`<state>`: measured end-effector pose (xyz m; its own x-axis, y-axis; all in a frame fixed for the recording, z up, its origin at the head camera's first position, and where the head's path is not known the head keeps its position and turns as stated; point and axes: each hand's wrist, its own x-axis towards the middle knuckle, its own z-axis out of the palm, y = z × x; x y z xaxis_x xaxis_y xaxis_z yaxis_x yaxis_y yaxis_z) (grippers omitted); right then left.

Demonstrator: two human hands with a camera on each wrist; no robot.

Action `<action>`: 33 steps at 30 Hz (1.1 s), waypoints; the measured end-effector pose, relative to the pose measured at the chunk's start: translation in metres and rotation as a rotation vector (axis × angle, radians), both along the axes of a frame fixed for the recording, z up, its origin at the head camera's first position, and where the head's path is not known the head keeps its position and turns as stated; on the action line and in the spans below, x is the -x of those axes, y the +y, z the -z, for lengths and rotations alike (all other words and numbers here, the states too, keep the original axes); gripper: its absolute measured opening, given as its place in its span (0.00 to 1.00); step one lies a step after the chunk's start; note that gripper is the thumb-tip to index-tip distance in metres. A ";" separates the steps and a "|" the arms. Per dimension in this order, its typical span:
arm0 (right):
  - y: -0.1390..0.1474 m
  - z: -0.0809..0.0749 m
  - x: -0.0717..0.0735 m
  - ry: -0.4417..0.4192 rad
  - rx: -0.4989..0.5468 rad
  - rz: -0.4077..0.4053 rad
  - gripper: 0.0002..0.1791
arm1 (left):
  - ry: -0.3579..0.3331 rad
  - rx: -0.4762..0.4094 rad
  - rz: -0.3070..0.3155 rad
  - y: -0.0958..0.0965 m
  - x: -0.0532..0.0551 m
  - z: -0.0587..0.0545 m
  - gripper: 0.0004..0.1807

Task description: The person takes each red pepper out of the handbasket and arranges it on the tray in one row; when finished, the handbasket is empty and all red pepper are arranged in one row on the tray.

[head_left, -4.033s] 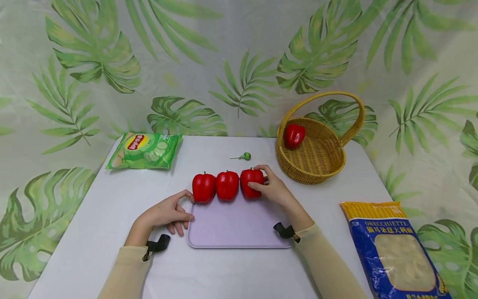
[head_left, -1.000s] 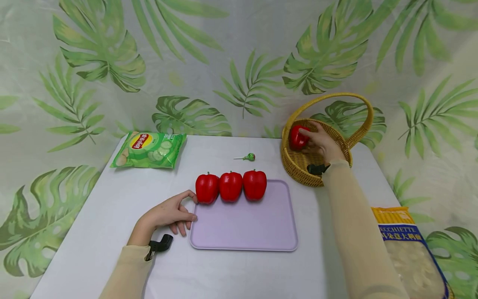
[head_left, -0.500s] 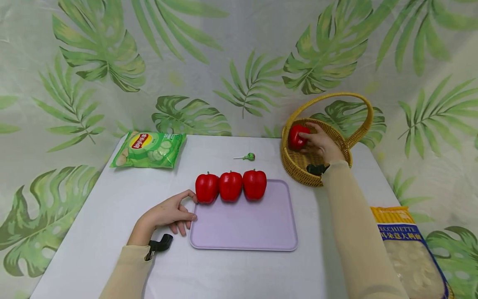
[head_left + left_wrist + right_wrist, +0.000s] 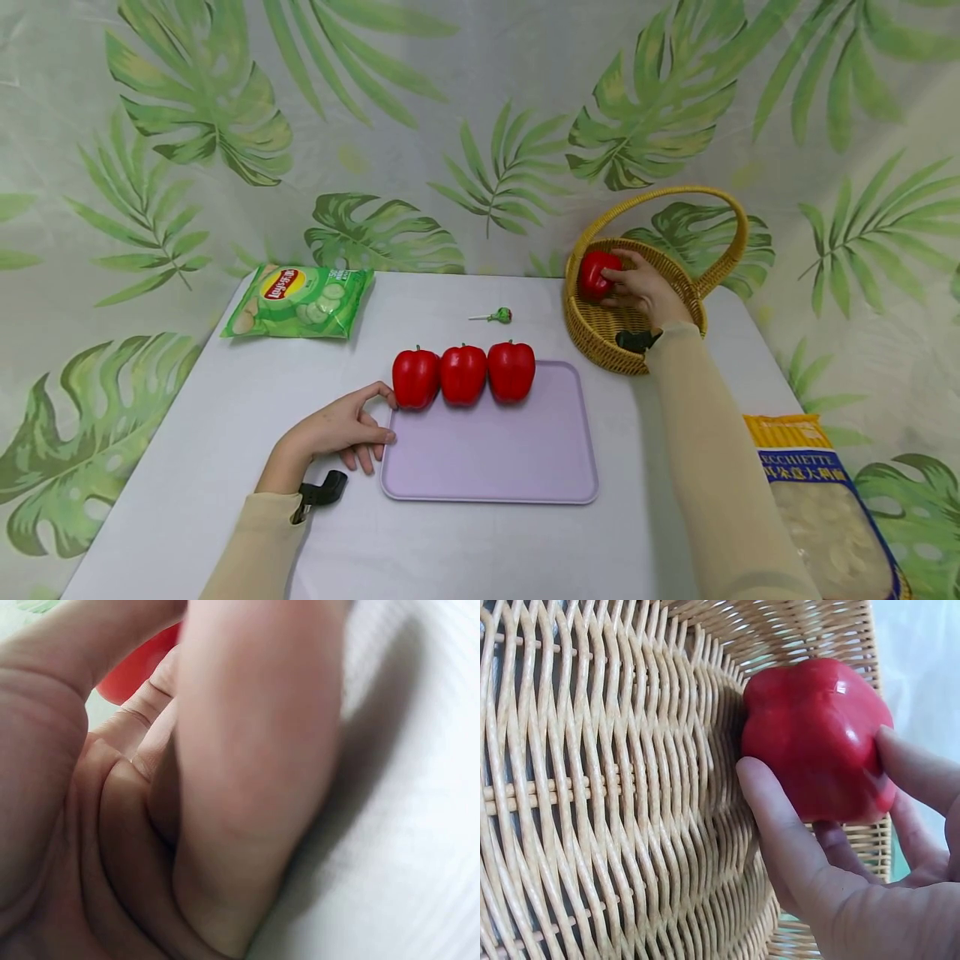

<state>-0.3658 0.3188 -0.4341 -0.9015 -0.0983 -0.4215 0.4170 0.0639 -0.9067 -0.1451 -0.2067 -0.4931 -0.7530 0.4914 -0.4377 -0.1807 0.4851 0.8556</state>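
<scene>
In the basket (image 4: 626, 360), my right hand (image 4: 647, 286) grips a red bell pepper (image 4: 596, 275). The right wrist view shows fingers and thumb around the same pepper (image 4: 817, 742), close to the woven wicker. At the tray's left side, my left hand (image 4: 341, 429) has its index fingertip and thumb tip touching the edge, fingers loosely bent. Three more red bell peppers stand in a row along the back of the pale purple tray (image 4: 487, 458): left pepper (image 4: 415, 379), middle pepper (image 4: 462, 375) and right pepper (image 4: 512, 372).
A green bag of chips (image 4: 300, 302) lies at the back left of the white table (image 4: 465, 546). Behind the tray is a green lollipop (image 4: 501, 315). A blue and yellow pasta bag (image 4: 825, 508) lies at the right, partly behind the right sleeve. The basket's handle (image 4: 667, 190) arches high over it.
Since the first frame, my right hand has let go of the tray's right pepper and reached into the basket, where it holds another. In the last second that pepper shifts slightly left. My left hand stays.
</scene>
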 end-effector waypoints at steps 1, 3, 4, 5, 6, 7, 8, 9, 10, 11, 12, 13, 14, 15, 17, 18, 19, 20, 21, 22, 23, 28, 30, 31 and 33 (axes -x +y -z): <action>0.000 0.000 0.000 -0.003 -0.007 -0.001 0.40 | 0.000 0.000 0.000 0.000 0.000 0.000 0.28; 0.001 0.002 0.002 -0.008 -0.027 -0.019 0.41 | -0.002 -0.003 -0.001 0.001 0.000 0.000 0.28; 0.003 0.004 0.004 -0.014 -0.026 -0.014 0.41 | -0.003 -0.004 0.000 0.001 0.000 -0.001 0.28; 0.005 0.006 0.007 -0.017 -0.025 -0.009 0.41 | -0.002 -0.005 0.000 0.001 -0.001 -0.001 0.28; 0.006 0.008 0.009 -0.019 -0.021 -0.002 0.41 | -0.002 -0.006 0.001 0.001 -0.001 -0.001 0.28; 0.007 0.009 0.010 -0.022 -0.019 0.001 0.41 | -0.002 -0.008 0.002 0.001 -0.001 -0.001 0.28; 0.007 0.009 0.010 -0.019 -0.017 0.006 0.41 | -0.002 -0.008 0.003 0.002 -0.001 -0.001 0.28; 0.006 0.006 0.007 -0.013 -0.028 0.003 0.41 | 0.000 -0.008 0.004 0.002 -0.001 -0.001 0.28; 0.004 0.003 0.004 -0.008 -0.031 0.003 0.41 | 0.000 -0.008 0.005 0.002 -0.001 -0.001 0.28; 0.002 -0.001 0.001 -0.004 -0.037 0.002 0.41 | 0.000 -0.007 0.007 0.002 0.000 -0.001 0.28; 0.000 -0.006 -0.002 0.000 -0.049 0.004 0.41 | 0.001 -0.007 0.007 0.001 0.000 -0.001 0.28; -0.002 -0.010 -0.005 0.002 -0.055 0.007 0.41 | 0.000 -0.007 0.007 0.001 0.000 -0.001 0.28; -0.004 -0.015 -0.008 0.006 -0.062 0.008 0.41 | 0.000 -0.006 0.007 0.001 0.000 -0.001 0.28; -0.005 -0.020 -0.010 0.007 -0.066 0.003 0.42 | 0.000 -0.006 0.007 0.001 0.000 -0.001 0.28; -0.006 -0.028 -0.012 0.008 -0.060 0.022 0.42 | -0.001 -0.006 0.006 0.001 0.000 -0.001 0.28; -0.006 -0.031 -0.013 0.013 -0.064 0.028 0.42 | -0.001 -0.005 0.005 0.000 0.000 -0.001 0.28; -0.006 -0.034 -0.015 0.015 -0.055 0.034 0.42 | 0.000 -0.003 0.005 0.000 0.000 -0.001 0.28; -0.005 -0.037 -0.016 0.021 -0.049 0.040 0.42 | 0.001 -0.002 0.005 0.000 -0.001 -0.002 0.28; -0.004 -0.040 -0.018 0.026 -0.043 0.047 0.42 | 0.002 0.000 0.005 0.000 -0.001 -0.002 0.28; -0.004 -0.043 -0.020 0.036 -0.035 0.056 0.42 | 0.003 0.003 0.006 0.000 -0.001 -0.002 0.29; -0.004 -0.045 -0.023 0.045 -0.031 0.064 0.42 | 0.006 0.005 0.006 -0.001 -0.002 -0.002 0.29; -0.009 -0.056 -0.042 0.111 -0.007 0.094 0.42 | 0.010 0.009 0.005 -0.001 -0.002 -0.003 0.29; -0.011 -0.058 -0.052 0.144 0.000 0.101 0.42 | 0.010 0.005 0.005 0.000 -0.002 -0.004 0.29; -0.012 -0.059 -0.058 0.159 0.008 0.109 0.42 | 0.010 0.002 0.006 0.000 -0.002 -0.004 0.29; -0.014 -0.060 -0.069 0.190 0.027 0.130 0.42 | 0.010 0.000 0.009 0.001 -0.002 -0.004 0.29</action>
<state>-0.2972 0.3044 -0.3738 -0.9701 0.0147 -0.2421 0.2421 -0.0048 -0.9702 -0.1436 -0.2057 -0.4888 -0.7528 0.4981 -0.4303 -0.1683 0.4864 0.8574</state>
